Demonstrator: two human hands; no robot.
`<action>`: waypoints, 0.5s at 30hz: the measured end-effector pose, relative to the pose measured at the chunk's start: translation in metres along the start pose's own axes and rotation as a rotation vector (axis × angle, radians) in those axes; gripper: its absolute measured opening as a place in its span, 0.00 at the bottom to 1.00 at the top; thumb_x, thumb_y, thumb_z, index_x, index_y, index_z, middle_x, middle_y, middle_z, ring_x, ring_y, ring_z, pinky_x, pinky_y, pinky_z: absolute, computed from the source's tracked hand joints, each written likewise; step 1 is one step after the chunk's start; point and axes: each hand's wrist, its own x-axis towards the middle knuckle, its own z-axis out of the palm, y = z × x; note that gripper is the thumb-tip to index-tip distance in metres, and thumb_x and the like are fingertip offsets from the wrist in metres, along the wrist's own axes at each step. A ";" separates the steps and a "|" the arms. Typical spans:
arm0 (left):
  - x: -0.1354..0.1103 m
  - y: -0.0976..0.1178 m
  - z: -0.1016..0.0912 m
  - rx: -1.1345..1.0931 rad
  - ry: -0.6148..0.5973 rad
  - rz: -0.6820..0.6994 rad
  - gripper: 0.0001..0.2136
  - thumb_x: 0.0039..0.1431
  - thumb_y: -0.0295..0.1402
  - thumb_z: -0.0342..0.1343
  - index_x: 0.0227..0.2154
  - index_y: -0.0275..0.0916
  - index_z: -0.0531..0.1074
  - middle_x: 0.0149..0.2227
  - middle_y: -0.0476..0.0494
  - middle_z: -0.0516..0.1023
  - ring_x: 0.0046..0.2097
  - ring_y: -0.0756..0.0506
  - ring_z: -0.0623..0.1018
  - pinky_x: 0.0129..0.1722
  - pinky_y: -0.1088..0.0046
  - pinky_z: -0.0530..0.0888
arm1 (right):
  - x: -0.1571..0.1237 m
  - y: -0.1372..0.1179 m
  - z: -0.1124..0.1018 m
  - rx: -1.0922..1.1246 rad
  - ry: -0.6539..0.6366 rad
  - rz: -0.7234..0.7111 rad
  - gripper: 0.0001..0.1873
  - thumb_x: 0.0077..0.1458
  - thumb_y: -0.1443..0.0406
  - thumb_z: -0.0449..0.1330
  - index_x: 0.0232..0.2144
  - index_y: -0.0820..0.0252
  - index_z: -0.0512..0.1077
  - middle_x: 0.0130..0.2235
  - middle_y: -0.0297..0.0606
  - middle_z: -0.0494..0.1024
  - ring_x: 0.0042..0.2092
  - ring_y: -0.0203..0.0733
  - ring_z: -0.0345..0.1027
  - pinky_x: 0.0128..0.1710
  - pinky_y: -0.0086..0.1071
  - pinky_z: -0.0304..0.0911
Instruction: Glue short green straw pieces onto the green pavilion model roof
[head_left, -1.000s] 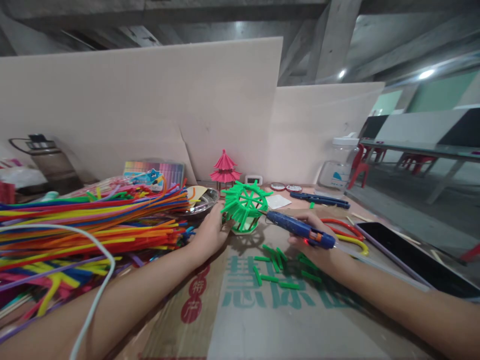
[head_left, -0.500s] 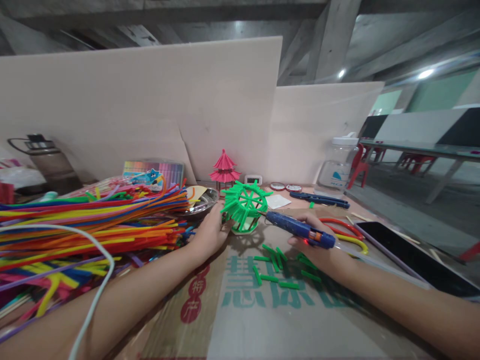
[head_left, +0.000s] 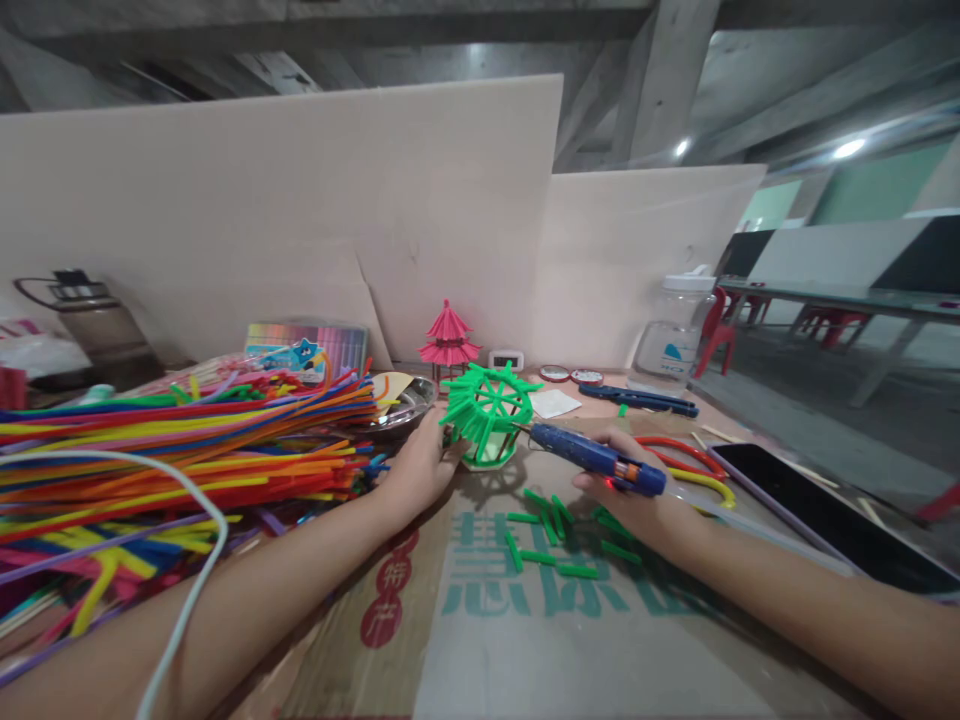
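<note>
My left hand point(head_left: 417, 468) grips the left side of a small green model point(head_left: 487, 412) built of short green sticks, tilted on the cardboard sheet point(head_left: 480, 640). My right hand point(head_left: 628, 492) is closed around a blue hot glue gun point(head_left: 598, 458), whose nozzle touches the model's right side. Several cut green stick pieces point(head_left: 553, 533) lie loose on the cardboard between my hands.
A big heap of coloured pipe cleaners point(head_left: 180, 450) fills the left. A pink pagoda model point(head_left: 448, 343), a metal dish point(head_left: 401, 408), a marker box point(head_left: 309, 347), a plastic jar point(head_left: 670, 338), blue pliers point(head_left: 637, 400), curved red and yellow pieces point(head_left: 694, 468) and a dark tablet point(head_left: 817, 515) lie around. A white cable point(head_left: 187, 590) crosses my left arm.
Almost nothing: the view drifts slightly, while both hands stay put with the glue gun's nozzle at the green model.
</note>
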 end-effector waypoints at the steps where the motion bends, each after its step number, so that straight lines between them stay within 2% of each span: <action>1: 0.000 0.000 0.000 -0.005 0.001 -0.002 0.21 0.61 0.31 0.52 0.57 0.40 0.64 0.58 0.37 0.71 0.61 0.39 0.71 0.63 0.56 0.67 | 0.000 0.000 0.000 -0.005 0.005 -0.003 0.16 0.47 0.51 0.65 0.31 0.54 0.69 0.23 0.31 0.73 0.25 0.42 0.66 0.25 0.33 0.61; 15: 0.001 0.005 -0.002 -0.007 0.016 -0.013 0.20 0.61 0.32 0.53 0.56 0.39 0.67 0.56 0.37 0.72 0.60 0.37 0.71 0.63 0.55 0.67 | 0.002 -0.003 0.000 -0.033 -0.002 0.049 0.17 0.45 0.50 0.65 0.30 0.53 0.69 0.22 0.31 0.73 0.24 0.42 0.66 0.24 0.33 0.61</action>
